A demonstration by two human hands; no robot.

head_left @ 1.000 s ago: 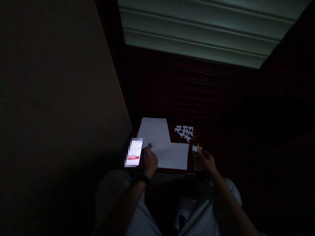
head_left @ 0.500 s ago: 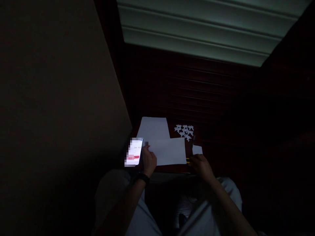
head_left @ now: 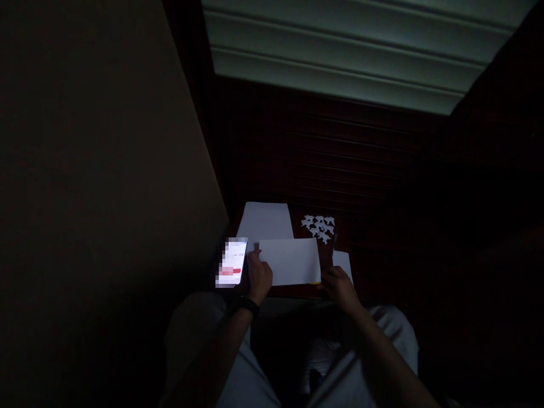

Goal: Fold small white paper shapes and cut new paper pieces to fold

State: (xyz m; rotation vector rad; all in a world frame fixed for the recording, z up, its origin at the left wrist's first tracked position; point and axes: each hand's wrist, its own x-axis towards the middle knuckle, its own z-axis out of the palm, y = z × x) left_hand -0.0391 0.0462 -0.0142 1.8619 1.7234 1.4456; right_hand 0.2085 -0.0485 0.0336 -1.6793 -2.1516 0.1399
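Observation:
A white sheet of paper [head_left: 293, 260] lies in front of me, its near right corner by my right hand. My left hand [head_left: 259, 275] is closed on the sheet's left edge, thumb and forefinger together. My right hand [head_left: 339, 286] is closed around what looks like a pair of scissors with thin yellow blades [head_left: 314, 283]; these lie along the sheet's lower right corner. The handles are hidden in my fingers and the dark. Beyond the right hand lies a smaller white piece of paper [head_left: 342, 260], partly covered by it.
A lit phone [head_left: 233, 263] lies left of my left hand. Another white sheet [head_left: 267, 218] is at the back of the small dark table. Several small cut paper shapes [head_left: 319, 226] are piled at back right, near a dark thin object [head_left: 335, 245]. A wall [head_left: 127, 170] rises on the left.
My right hand has moved slightly left, bringing the yellow blades from beside the sheet's right edge onto its lower corner. The two blades looked apart before; now one yellow line shows.

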